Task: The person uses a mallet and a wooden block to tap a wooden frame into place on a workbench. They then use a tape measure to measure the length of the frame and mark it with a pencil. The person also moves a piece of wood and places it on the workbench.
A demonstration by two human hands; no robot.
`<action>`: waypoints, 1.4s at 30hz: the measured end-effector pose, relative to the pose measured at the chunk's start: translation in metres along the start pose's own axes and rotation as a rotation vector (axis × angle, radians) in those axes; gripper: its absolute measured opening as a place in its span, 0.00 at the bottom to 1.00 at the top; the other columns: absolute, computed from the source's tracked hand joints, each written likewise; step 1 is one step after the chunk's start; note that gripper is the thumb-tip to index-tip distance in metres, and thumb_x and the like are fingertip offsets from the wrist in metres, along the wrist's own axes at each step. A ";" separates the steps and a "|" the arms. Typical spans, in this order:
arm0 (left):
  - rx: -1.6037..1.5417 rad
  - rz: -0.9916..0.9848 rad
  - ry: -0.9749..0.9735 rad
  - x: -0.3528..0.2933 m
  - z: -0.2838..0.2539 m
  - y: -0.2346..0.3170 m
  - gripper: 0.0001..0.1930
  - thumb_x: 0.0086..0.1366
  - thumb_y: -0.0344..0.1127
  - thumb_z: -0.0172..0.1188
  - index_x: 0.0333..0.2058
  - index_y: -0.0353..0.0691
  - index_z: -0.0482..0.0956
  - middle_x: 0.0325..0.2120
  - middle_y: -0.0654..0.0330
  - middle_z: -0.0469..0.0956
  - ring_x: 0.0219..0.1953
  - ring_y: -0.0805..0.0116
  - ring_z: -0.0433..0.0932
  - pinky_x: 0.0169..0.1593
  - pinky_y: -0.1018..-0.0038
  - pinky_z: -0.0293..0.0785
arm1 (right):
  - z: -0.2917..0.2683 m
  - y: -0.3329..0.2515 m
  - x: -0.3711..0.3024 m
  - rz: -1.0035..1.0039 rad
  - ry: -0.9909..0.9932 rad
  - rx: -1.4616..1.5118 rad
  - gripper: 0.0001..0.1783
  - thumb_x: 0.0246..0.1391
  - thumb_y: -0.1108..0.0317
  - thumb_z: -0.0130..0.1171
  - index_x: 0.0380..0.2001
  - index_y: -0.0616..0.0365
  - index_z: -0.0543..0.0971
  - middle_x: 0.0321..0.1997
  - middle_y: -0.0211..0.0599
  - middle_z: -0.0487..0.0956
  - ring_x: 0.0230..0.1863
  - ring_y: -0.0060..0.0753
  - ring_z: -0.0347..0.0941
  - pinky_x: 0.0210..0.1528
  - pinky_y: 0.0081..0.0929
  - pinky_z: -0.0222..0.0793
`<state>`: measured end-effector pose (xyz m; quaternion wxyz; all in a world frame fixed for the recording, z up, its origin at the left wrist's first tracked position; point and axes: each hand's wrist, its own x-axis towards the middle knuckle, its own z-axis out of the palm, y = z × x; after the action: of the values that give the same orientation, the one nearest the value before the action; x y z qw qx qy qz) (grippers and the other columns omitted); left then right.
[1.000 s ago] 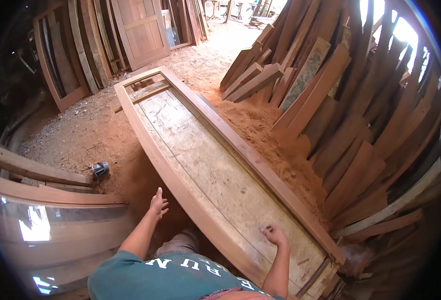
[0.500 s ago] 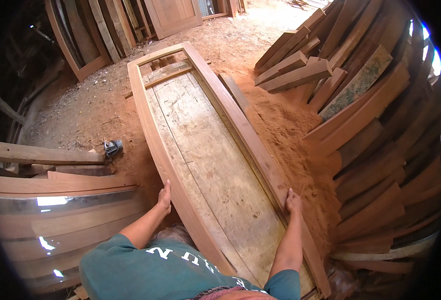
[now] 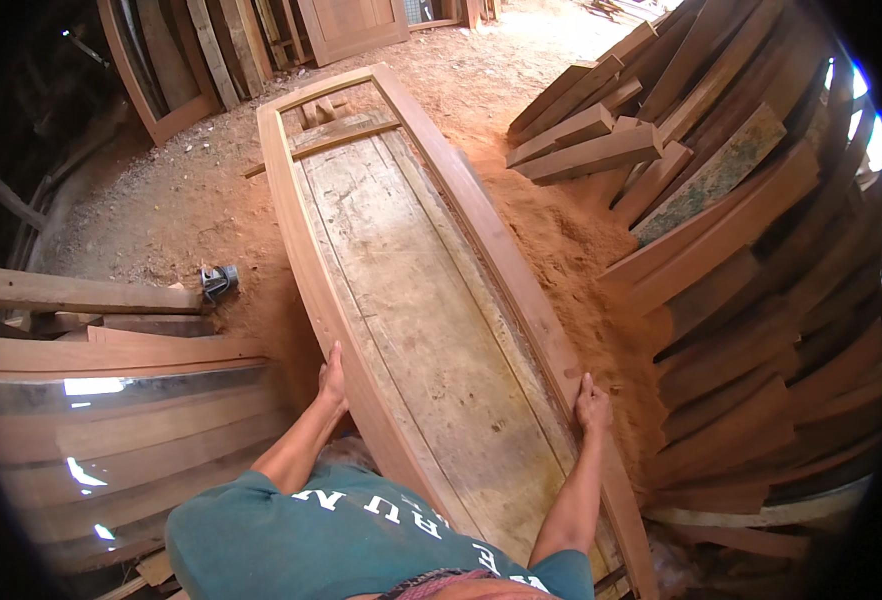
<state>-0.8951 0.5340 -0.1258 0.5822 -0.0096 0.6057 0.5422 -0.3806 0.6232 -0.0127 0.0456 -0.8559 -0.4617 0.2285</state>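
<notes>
Sawdust floor (image 3: 191, 200), plank stacks (image 3: 721, 200) (right side); left hand (image 3: 333, 378) and right hand (image 3: 592, 405) each closed around door frame (image 3: 506, 260) rails.

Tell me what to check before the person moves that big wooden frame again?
1. Left hand on the left side rail of the wooden frame: ok, the grip is on the outer edge.
2. Right hand on the right rail: ok, resting on the top edge.
3. Both hands level with each other: ok, roughly opposite.
4. Frame lying flat over the long board: cannot tell, the near end is hidden by the body.
5. Small tool on the sawdust, left of the frame: ok, apart from it.
6. Stacked planks on the right: not ok, close beside the right rail.
</notes>
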 end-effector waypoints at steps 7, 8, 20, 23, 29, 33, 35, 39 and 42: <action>-0.162 -0.029 -0.178 -0.004 0.031 0.007 0.47 0.69 0.70 0.49 0.72 0.39 0.55 0.70 0.50 0.62 0.70 0.53 0.62 0.71 0.55 0.60 | -0.128 -0.068 -0.090 -0.084 0.352 -0.032 0.37 0.61 0.29 0.51 0.36 0.56 0.86 0.35 0.55 0.83 0.42 0.61 0.80 0.45 0.47 0.73; -0.134 0.005 -0.123 -0.015 0.051 0.016 0.48 0.68 0.72 0.49 0.73 0.41 0.55 0.71 0.51 0.60 0.71 0.54 0.60 0.72 0.55 0.58 | -0.145 -0.078 -0.106 -0.077 0.422 -0.033 0.35 0.60 0.32 0.53 0.34 0.55 0.86 0.34 0.52 0.84 0.40 0.59 0.80 0.44 0.47 0.73; -0.030 -0.205 -0.282 0.082 0.153 -0.028 0.49 0.68 0.75 0.41 0.75 0.42 0.50 0.74 0.52 0.52 0.74 0.51 0.52 0.74 0.51 0.49 | -0.228 -0.127 -0.236 -0.494 0.993 -0.240 0.26 0.45 0.38 0.72 0.18 0.50 0.79 0.18 0.34 0.76 0.23 0.38 0.73 0.30 0.39 0.66; -0.125 -0.281 -0.466 0.004 0.186 0.020 0.46 0.67 0.75 0.42 0.70 0.45 0.64 0.70 0.52 0.62 0.69 0.48 0.62 0.68 0.39 0.63 | -0.224 -0.133 -0.234 -0.499 0.993 -0.315 0.33 0.46 0.28 0.64 0.16 0.49 0.78 0.18 0.29 0.75 0.26 0.33 0.75 0.32 0.34 0.66; -0.112 -0.397 -0.257 0.066 0.191 0.009 0.43 0.61 0.75 0.51 0.59 0.41 0.73 0.55 0.53 0.77 0.53 0.50 0.78 0.51 0.50 0.81 | -0.224 -0.118 -0.249 -0.500 1.086 -0.207 0.37 0.44 0.24 0.60 0.15 0.51 0.77 0.17 0.28 0.72 0.26 0.30 0.73 0.34 0.34 0.64; -0.071 -0.414 -0.259 0.073 0.194 -0.002 0.40 0.63 0.72 0.51 0.57 0.41 0.74 0.52 0.52 0.78 0.50 0.50 0.80 0.46 0.53 0.82 | -0.202 -0.117 -0.253 -0.525 1.120 -0.211 0.37 0.44 0.24 0.60 0.14 0.51 0.74 0.16 0.27 0.70 0.25 0.30 0.71 0.34 0.33 0.63; -0.055 -0.422 -0.281 0.075 0.193 -0.007 0.39 0.64 0.70 0.51 0.57 0.40 0.74 0.54 0.51 0.78 0.51 0.49 0.80 0.49 0.51 0.81 | -0.194 -0.110 -0.258 -0.519 1.119 -0.213 0.37 0.44 0.24 0.60 0.13 0.50 0.73 0.16 0.26 0.68 0.25 0.30 0.70 0.34 0.33 0.62; -0.029 -0.440 -0.470 0.144 0.171 -0.012 0.35 0.69 0.64 0.44 0.60 0.41 0.72 0.56 0.48 0.76 0.55 0.48 0.77 0.57 0.45 0.75 | -0.186 -0.118 -0.278 -0.562 1.098 -0.181 0.36 0.45 0.26 0.61 0.14 0.50 0.71 0.18 0.26 0.68 0.26 0.30 0.69 0.34 0.33 0.61; 0.309 -0.378 -0.337 0.151 0.152 0.007 0.38 0.68 0.68 0.49 0.61 0.40 0.71 0.58 0.49 0.74 0.60 0.46 0.72 0.62 0.45 0.71 | -0.181 -0.120 -0.295 -0.611 1.063 -0.175 0.34 0.45 0.28 0.62 0.16 0.50 0.72 0.20 0.26 0.69 0.28 0.30 0.70 0.35 0.33 0.62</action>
<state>-0.8428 0.7320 -0.1894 0.7599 0.0566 0.5634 0.3192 -0.5333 0.4761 0.2859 0.2623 -0.6824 -0.6170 -0.2913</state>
